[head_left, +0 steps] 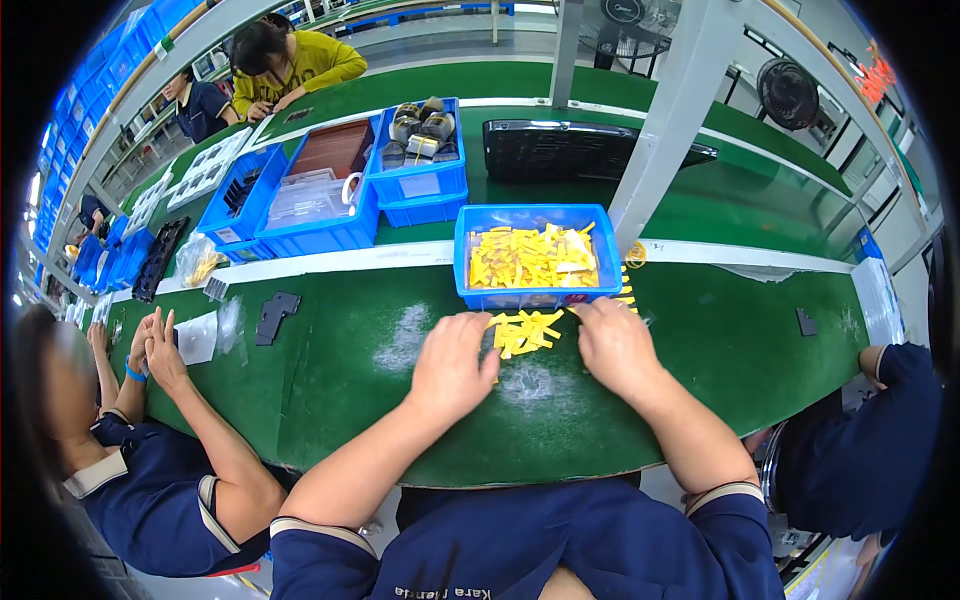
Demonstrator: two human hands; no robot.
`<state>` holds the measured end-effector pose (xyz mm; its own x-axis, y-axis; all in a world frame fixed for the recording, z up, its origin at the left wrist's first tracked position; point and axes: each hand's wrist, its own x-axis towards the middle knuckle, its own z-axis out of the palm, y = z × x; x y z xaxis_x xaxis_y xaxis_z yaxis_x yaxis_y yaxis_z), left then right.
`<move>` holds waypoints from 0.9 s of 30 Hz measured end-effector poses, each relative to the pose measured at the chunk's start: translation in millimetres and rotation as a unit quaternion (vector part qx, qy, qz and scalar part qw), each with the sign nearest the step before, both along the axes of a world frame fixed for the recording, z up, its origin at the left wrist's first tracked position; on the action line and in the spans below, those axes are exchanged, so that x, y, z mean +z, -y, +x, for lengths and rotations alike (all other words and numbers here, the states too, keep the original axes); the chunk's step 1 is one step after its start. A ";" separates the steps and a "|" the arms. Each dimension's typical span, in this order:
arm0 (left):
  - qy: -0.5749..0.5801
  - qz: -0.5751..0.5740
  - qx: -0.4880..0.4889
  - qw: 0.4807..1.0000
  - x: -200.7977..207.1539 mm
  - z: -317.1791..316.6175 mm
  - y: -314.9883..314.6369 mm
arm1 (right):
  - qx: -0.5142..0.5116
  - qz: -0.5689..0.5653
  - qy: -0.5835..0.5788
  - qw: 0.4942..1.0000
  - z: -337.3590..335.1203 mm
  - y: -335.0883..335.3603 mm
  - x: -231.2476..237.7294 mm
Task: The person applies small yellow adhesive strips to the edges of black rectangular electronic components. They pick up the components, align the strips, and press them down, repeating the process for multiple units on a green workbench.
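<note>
A small heap of short yellow strips [525, 335] lies on the green tabletop between my hands. My left hand [452, 362] rests at the heap's left side, thumb apart from the curved fingers. On the other side, my right hand [618, 345] is close to the front right corner of a blue bin [540, 298], fingers bent and apart from the thumb. A yellow bit shows by its fingertips; whether it is touched is too small to tell. Many more yellow strips [530, 258] fill the bin, with what looks like clear plastic among them.
Blue bins [420, 185] of parts stand behind at the left. A black panel [560, 150] lies beyond a white post [665, 120]. Dark flat parts [276, 318] lie on the table at both sides. People sit close at left and right; others work farther back.
</note>
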<state>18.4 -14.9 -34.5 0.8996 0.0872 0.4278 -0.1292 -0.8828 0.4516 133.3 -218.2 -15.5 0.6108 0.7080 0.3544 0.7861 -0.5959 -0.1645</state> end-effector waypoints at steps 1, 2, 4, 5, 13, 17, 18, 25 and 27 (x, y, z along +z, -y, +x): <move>0.000 0.003 0.018 1.000 4.0 -1.3 -4.5 | -0.004 -0.014 0.014 1.000 4.6 2.2 -2.3; -0.021 0.007 0.023 0.999 2.5 -2.1 -8.3 | -0.009 -0.033 0.013 0.999 5.5 0.8 -4.8; -0.057 0.012 0.034 0.998 -0.4 -1.7 -13.5 | -0.014 -0.073 0.019 0.997 8.7 -2.9 -5.4; -0.089 0.012 0.034 0.995 2.3 -2.4 -11.5 | -0.013 -0.081 0.030 0.996 7.3 -5.2 -6.0; -0.135 0.049 0.010 0.990 13.1 -12.2 -4.3 | -0.004 -0.111 0.094 0.989 5.4 -14.2 -18.0; -0.149 0.028 -0.005 0.988 1.9 -7.2 -8.9 | -0.022 -0.085 0.095 0.992 8.8 -20.5 -25.0; -0.150 0.027 -0.011 0.988 -0.1 -6.6 -8.3 | -0.026 -0.083 0.085 0.993 9.2 -21.6 -24.8; -0.105 -0.024 -0.071 0.992 0.0 -2.8 -4.5 | -0.008 -0.029 -0.013 0.999 8.4 -23.0 -20.5; -0.070 -0.028 -0.068 0.995 -3.5 6.7 1.6 | 0.016 -0.018 -0.053 0.998 -0.3 -27.0 -19.4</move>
